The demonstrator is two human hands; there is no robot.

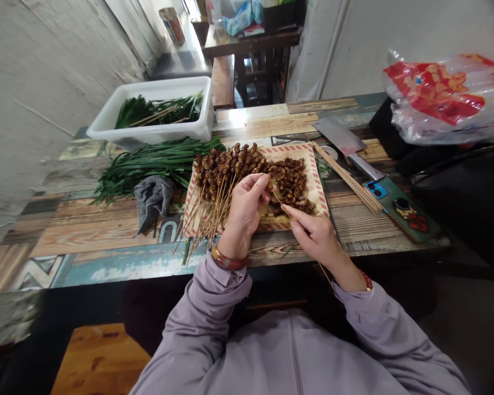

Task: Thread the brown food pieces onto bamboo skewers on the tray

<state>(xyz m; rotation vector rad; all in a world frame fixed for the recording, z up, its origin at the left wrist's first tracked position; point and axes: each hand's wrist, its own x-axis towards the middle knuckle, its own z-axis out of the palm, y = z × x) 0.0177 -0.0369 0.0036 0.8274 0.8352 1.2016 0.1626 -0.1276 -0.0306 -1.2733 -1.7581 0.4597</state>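
Note:
My left hand (pixel 247 206) hovers over a red-and-white striped tray (pixel 319 189), its fingers pinched on a small brown piece at the tip of a skewer. My right hand (pixel 313 230) grips a thin bamboo skewer (pixel 278 198) that points up toward the left hand's fingers. On the tray's left lie several finished skewers of brown pieces (pixel 222 164), their sticks fanning toward me. A heap of loose brown pieces (pixel 292 181) fills the tray's right side.
Green chives (pixel 148 162) and a grey cloth (pixel 152 197) lie left of the tray. A white tub (pixel 156 131) with more chives stands behind. Bare skewers (pixel 346 178), a cleaver (pixel 346 142), a phone (pixel 403 208) and a plastic bag (pixel 448 99) sit on the right.

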